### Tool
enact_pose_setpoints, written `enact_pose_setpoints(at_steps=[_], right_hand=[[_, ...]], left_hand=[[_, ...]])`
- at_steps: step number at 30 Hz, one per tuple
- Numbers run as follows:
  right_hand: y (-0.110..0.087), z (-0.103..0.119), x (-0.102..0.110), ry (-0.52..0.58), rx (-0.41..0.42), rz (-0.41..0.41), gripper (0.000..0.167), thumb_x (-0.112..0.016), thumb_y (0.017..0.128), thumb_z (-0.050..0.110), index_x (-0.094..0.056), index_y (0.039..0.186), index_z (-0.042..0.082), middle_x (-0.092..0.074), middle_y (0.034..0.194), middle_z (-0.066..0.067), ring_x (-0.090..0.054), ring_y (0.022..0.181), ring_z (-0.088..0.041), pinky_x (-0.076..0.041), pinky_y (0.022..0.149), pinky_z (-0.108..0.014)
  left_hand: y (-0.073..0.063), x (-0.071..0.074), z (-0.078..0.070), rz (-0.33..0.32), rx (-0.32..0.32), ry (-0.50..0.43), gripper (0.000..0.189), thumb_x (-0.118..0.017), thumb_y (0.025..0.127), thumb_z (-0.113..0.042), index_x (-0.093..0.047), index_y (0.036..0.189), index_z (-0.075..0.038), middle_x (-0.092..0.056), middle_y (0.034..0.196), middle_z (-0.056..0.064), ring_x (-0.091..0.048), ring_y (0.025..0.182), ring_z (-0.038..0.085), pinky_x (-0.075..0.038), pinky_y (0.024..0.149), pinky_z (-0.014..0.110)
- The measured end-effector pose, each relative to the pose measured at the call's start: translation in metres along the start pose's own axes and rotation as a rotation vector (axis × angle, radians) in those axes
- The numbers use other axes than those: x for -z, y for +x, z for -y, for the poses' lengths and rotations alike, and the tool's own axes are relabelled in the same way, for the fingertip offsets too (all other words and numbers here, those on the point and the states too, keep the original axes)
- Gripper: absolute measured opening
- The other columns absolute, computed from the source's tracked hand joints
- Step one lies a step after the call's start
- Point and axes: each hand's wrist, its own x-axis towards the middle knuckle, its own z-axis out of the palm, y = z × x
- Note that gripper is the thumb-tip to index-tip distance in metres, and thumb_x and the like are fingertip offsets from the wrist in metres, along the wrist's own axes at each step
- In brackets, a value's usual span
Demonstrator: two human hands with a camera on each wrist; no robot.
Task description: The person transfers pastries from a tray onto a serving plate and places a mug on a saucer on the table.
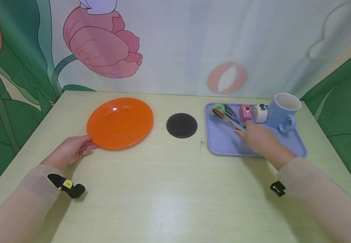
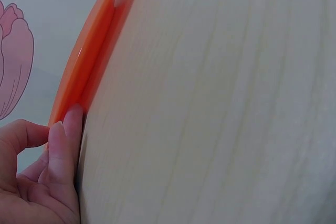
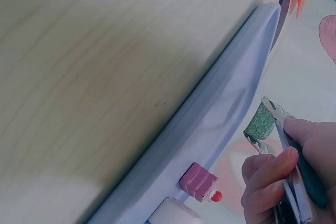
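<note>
Right now your left hand [image 1: 77, 148] pinches the near-left rim of the orange plate [image 1: 120, 123] between thumb and fingers, toward the worktop's [image 1: 163, 189] far left corner. Your right hand [image 1: 260, 138] has its fingers closed round the tongs [image 3: 310, 177] over the lilac tray [image 1: 224, 146], near the far right corner. A green piece [image 3: 261, 121] sits between the tong tips; whether it clears the tray is hard to tell.
</note>
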Motion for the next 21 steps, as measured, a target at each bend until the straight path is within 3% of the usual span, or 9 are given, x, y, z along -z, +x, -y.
enact_pose_setpoints(at_steps=[6, 16, 21], right_hand=[[0.002, 0.003, -0.001, -0.008, 0.004, 0.024, 0.054, -0.039, 0.096, 0.048, -0.045, 0.108, -0.004, -0.056, 0.080, -0.017, -0.057, 0.076, -0.038, -0.045, 0.063, -0.050], [0.001, 0.012, 0.001, -0.012, 0.014, 0.046, 0.069, -0.037, 0.097, 0.049, -0.035, 0.130, -0.011, -0.058, 0.099, -0.027, -0.057, 0.089, -0.042, -0.047, 0.071, -0.054], [0.001, 0.014, 0.001, -0.001, 0.018, 0.046, 0.064, -0.038, 0.097, 0.049, -0.039, 0.124, -0.009, -0.057, 0.084, -0.020, -0.057, 0.077, -0.036, -0.046, 0.064, -0.048]], left_hand=[[0.000, 0.000, 0.000, 0.002, -0.002, 0.000, 0.063, -0.045, 0.098, -0.028, -0.017, 0.147, -0.001, -0.069, 0.078, -0.006, -0.067, 0.079, 0.005, -0.050, 0.074, 0.016], [-0.001, 0.000, -0.001, 0.002, -0.001, -0.008, 0.063, -0.046, 0.098, -0.027, -0.017, 0.147, -0.001, -0.069, 0.078, -0.006, -0.067, 0.080, 0.006, -0.050, 0.075, 0.016], [0.000, 0.000, -0.001, 0.003, 0.010, -0.020, 0.064, -0.047, 0.098, -0.029, -0.017, 0.148, -0.004, -0.069, 0.079, -0.005, -0.068, 0.081, 0.008, -0.050, 0.076, 0.017]])
